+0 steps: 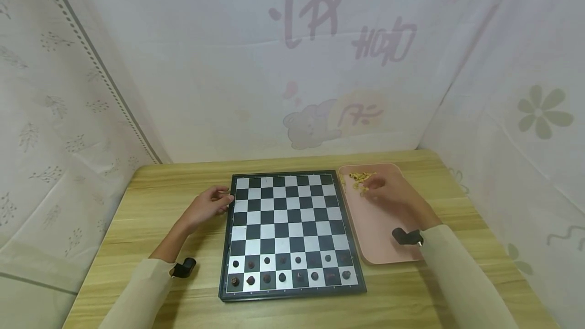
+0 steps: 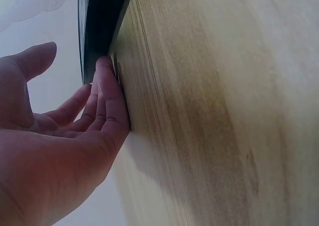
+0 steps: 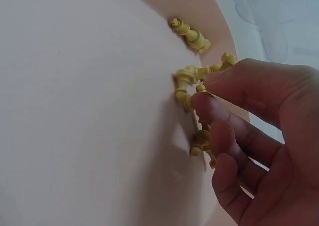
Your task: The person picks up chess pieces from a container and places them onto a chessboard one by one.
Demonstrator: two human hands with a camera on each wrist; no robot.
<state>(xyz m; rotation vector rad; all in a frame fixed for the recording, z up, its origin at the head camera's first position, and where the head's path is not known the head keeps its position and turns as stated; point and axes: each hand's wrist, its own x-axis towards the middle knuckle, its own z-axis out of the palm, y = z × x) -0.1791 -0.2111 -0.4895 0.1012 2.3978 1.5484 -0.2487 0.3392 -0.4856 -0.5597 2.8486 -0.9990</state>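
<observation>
On the wooden table lies a black-and-white chessboard (image 1: 287, 217), with two rows of dark chess pieces (image 1: 282, 277) standing along its near side. My left hand (image 1: 211, 202) is at the board's left edge; its fingers extend to the dark side (image 2: 102, 26) of the board, the thumb held apart. Over the far part of the pink tray (image 1: 372, 237) is my right hand (image 1: 388, 187). Its thumb and index finger pinch a small yellow chess piece (image 3: 201, 87), mostly hidden by the fingertips. Several other yellow chess pieces (image 3: 184, 84) lie around these fingers.
One yellow piece (image 3: 190, 35) rests beside the tray's wall, apart from the cluster. The tray stands close along the board's right side. White printed curtains (image 1: 219, 65) hang behind the table (image 1: 183, 176) and on both sides.
</observation>
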